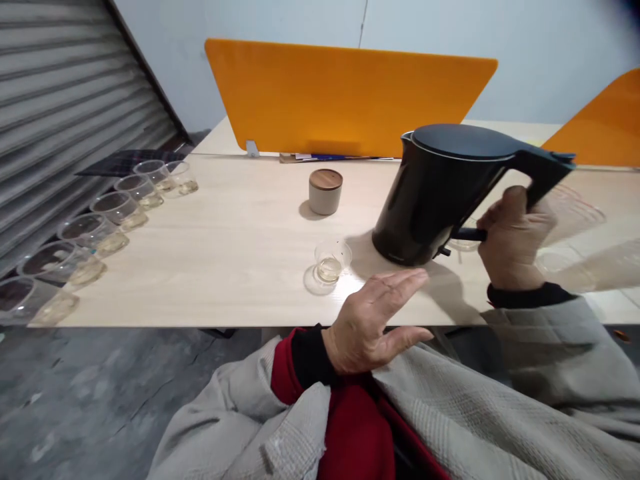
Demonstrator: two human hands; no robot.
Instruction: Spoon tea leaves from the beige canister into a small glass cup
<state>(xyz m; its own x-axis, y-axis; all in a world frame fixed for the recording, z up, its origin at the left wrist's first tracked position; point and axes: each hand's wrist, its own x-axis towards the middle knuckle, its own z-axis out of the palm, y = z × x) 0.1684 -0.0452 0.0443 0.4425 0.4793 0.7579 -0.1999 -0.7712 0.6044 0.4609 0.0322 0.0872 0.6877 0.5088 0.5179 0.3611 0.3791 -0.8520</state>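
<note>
My right hand (513,243) grips the handle of a black electric kettle (440,193), which is tilted toward the left with its base edge near the tabletop. A small clear glass cup (333,259) holding a little pale liquid stands on the light wooden table (240,233), just left of the kettle. My left hand (373,327) hovers flat with fingers apart over the table's near edge, below the cup, holding nothing.
A row of several clear glass cups (95,233) with pale liquid lines the table's left edge. A small beige jar with a wooden lid (325,191) stands behind the cup. Orange dividers (340,97) rise at the back. More glassware (560,257) lies at the right.
</note>
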